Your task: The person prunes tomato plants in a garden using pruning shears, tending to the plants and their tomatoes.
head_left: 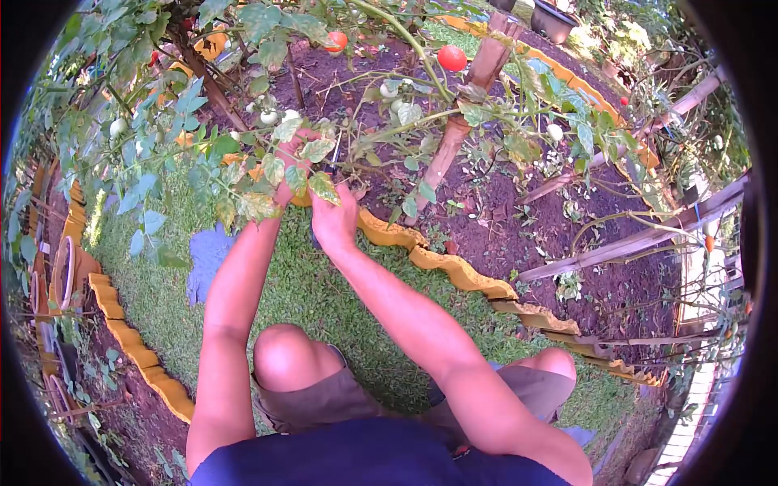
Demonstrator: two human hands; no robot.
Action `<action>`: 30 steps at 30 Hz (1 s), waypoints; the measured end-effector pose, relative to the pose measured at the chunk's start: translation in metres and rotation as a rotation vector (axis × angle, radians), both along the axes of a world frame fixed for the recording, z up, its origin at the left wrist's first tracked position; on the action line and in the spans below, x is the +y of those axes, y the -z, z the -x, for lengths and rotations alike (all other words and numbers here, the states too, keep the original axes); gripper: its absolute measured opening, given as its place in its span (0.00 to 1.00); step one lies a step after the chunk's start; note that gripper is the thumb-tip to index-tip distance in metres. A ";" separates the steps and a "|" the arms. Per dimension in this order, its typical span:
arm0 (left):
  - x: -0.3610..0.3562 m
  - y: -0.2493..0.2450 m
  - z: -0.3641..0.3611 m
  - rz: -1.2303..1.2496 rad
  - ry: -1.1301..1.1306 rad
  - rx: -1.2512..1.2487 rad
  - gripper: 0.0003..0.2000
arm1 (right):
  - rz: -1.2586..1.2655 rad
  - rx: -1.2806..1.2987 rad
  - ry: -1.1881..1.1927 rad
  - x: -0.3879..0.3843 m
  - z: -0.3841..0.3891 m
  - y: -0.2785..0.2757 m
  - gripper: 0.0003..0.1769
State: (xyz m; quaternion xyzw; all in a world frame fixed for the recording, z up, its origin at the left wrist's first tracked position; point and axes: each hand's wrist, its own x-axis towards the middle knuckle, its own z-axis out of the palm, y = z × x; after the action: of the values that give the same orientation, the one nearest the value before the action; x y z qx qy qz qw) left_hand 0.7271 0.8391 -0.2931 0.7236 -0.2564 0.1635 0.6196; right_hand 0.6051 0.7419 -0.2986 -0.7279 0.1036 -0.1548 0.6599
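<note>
My left hand is raised among the leaves of a tomato plant, its fingers bent and partly covered by foliage. What they grip cannot be made out. Just right of it, my right hand is closed around a cutting tool, whose narrow metal end points up between the leaves; its dark handle is mostly hidden. Pale green tomatoes hang slightly above my left hand. Two red tomatoes, one above the hands and another farther right, hang on the same tangle of stems.
Wavy yellow edging divides the grass from dark soil. A wooden stake leans upward right of my hands, and poles cross at the right. A blue-grey cloth lies on the grass at left.
</note>
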 end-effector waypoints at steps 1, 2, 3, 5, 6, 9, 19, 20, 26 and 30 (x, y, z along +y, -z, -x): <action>0.000 0.005 -0.001 0.028 0.012 -0.059 0.09 | 0.007 0.032 -0.004 -0.003 0.005 -0.004 0.19; 0.000 0.008 -0.004 0.143 0.043 0.035 0.10 | 0.015 0.065 -0.008 -0.007 0.010 -0.008 0.22; 0.000 0.011 -0.008 0.260 0.071 0.128 0.10 | 0.022 0.144 -0.027 -0.011 0.016 -0.010 0.24; 0.004 0.020 -0.020 0.278 0.036 0.128 0.11 | 0.043 0.298 -0.073 -0.019 0.032 -0.011 0.28; 0.006 0.024 -0.026 0.177 -0.026 0.038 0.11 | 0.074 0.339 -0.101 -0.025 0.041 -0.008 0.31; 0.001 0.006 -0.014 0.081 -0.008 0.084 0.11 | 0.151 0.444 -0.146 -0.045 0.070 0.017 0.38; -0.056 -0.047 0.009 -0.168 -0.086 0.105 0.18 | 0.290 0.460 0.046 -0.080 0.132 0.012 0.41; -0.058 -0.043 0.007 -0.180 -0.077 0.102 0.17 | 0.350 0.396 0.068 -0.083 0.131 0.012 0.42; -0.060 -0.040 0.003 -0.371 -0.157 -0.117 0.18 | 0.397 0.331 0.049 -0.092 0.109 -0.027 0.43; -0.049 -0.033 0.001 -0.217 0.024 0.069 0.15 | 0.291 0.299 -0.019 -0.103 0.090 -0.016 0.40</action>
State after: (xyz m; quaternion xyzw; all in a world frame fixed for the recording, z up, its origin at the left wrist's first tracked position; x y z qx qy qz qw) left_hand 0.7263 0.7905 -0.2597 0.7886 -0.2597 0.1024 0.5479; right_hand 0.5151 0.6391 -0.2822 -0.8313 0.1700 -0.0521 0.5266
